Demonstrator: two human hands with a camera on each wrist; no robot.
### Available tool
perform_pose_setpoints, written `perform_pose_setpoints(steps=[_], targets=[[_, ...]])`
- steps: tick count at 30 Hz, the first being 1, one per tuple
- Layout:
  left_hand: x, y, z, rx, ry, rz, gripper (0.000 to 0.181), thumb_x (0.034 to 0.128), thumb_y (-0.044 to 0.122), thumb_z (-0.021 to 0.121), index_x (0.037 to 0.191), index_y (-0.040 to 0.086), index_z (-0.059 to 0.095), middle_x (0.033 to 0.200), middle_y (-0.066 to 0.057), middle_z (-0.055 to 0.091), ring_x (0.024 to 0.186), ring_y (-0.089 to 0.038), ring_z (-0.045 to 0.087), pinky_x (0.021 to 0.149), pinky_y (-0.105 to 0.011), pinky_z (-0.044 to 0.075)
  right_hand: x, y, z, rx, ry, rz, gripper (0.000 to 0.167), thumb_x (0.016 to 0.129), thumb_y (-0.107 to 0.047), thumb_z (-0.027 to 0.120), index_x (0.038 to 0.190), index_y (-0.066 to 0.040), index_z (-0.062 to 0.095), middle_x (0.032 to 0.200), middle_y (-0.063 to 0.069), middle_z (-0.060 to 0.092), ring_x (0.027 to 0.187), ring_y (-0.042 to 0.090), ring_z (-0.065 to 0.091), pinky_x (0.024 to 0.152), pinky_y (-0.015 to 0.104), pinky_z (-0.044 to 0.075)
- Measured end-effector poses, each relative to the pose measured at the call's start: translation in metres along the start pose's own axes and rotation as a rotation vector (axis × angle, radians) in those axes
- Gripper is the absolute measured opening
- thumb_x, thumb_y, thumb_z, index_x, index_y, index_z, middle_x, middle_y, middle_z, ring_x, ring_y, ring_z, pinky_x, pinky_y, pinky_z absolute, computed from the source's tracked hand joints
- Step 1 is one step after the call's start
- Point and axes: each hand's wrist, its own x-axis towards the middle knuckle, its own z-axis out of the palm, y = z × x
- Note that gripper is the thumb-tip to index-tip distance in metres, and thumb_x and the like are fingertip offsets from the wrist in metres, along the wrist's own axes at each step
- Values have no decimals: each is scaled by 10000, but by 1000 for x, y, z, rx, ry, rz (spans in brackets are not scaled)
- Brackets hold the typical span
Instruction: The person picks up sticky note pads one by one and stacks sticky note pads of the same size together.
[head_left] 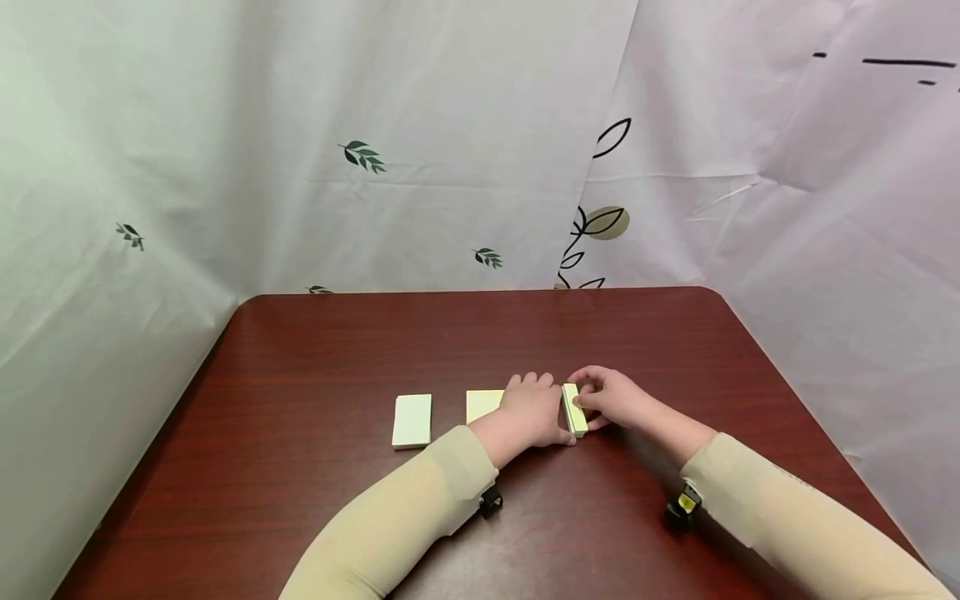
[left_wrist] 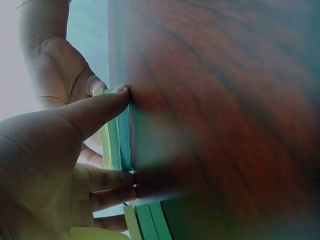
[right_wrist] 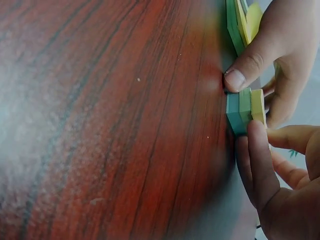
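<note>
A narrow stack of sticky-note pads [head_left: 572, 410] stands on the table between both hands. In the right wrist view its layers read teal at the bottom, green [right_wrist: 245, 106] in the middle and yellow [right_wrist: 257, 106] on top. My left hand [head_left: 527, 412] holds the stack from the left, thumb at the near end and fingers toward the far end. From the right, my right hand [head_left: 613, 400] pinches the top yellow pad, with other fingers along the stack's side. Partly behind the left hand lies a wider pale yellow pad stack [head_left: 483, 403], green in its lower layers [right_wrist: 232, 30].
A whitish rectangular pad stack [head_left: 412, 419] lies farther left on the dark red wooden table [head_left: 337, 350]. White patterned cloth [head_left: 450, 125] hangs behind the table and along both sides. Each wrist carries a small black camera, such as the right one [head_left: 681, 510].
</note>
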Motion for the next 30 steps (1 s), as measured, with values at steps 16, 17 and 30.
perform_pose_setpoints(steps=[16, 17, 30], targets=[[-2, -1, 0, -6, 14, 6, 713, 778, 700, 684, 1259, 176, 631, 1160, 31, 553, 1061, -184, 502, 912, -366, 378, 2, -3, 5, 9, 54, 31, 353, 893, 19, 608, 1239, 70, 567, 980, 148, 589, 735, 175, 631, 610, 362, 585], [-2, -1, 1, -5, 15, 8, 715, 778, 700, 683, 1263, 177, 629, 1160, 30, 553, 1063, -183, 502, 914, -367, 378, 2, -4, 5, 9, 52, 30, 355, 896, 20, 605, 1244, 76, 562, 986, 153, 590, 737, 175, 632, 611, 363, 586], [-4, -1, 0, 6, 24, 22, 772, 766, 746, 652, 1283, 175, 609, 1132, 31, 555, 1049, -189, 501, 911, -368, 381, -1, -7, 5, -1, 46, 22, 359, 921, 26, 563, 1275, 87, 546, 1013, 160, 595, 749, 176, 629, 604, 367, 583]])
